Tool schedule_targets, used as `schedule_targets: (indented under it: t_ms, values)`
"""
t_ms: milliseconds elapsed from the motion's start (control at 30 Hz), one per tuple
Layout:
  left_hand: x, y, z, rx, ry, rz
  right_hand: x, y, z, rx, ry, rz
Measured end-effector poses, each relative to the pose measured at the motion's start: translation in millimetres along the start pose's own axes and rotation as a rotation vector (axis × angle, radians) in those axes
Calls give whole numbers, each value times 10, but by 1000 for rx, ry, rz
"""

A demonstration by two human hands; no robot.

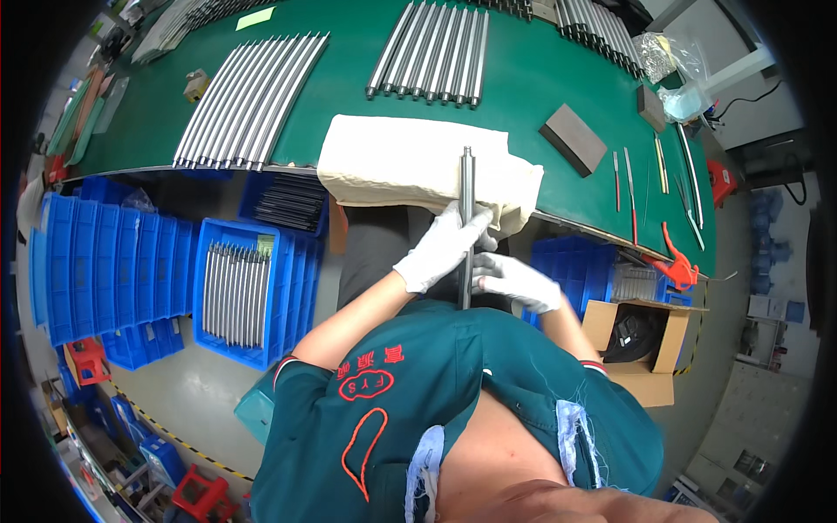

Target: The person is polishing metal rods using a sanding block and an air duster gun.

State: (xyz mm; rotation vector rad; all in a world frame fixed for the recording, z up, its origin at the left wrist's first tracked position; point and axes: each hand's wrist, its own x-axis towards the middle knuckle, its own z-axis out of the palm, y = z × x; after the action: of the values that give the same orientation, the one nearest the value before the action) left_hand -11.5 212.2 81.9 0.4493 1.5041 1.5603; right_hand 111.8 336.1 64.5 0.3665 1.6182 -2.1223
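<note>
Both gloved hands grip one steel rod (466,218) — left hand (440,247) wrapped around its middle, right hand (516,281) closed lower down — its top resting on the folded cloth (392,166). Stiff, smooth, likely heavy and slippery; best held mid-length.

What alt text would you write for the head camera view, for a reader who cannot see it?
Two white-gloved hands, left and right, grip a long metal rod that rests on a folded cream cloth at the edge of a green workbench. Rows of similar rods lie on the bench, and blue crates stand below.
</note>
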Motion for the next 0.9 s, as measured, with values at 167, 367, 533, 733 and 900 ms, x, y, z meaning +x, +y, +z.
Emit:
schedule_targets:
  t_ms: [167,367,533,733,900]
  values:
    - [38,-59,5,-35,-7,31,161,557,289,772,7,-29]
    - [50,-111,-3,-81,7,-49,148,588,282,1137,-210,91]
    - [43,-91,9,-51,13,32,120,569,340,897,43,115]
    - [25,-82,-2,-69,14,-52,177,640,289,878,-76,112]
    - [22,-36,-31,-37,-1,-23,225,618,362,930,-55,46]
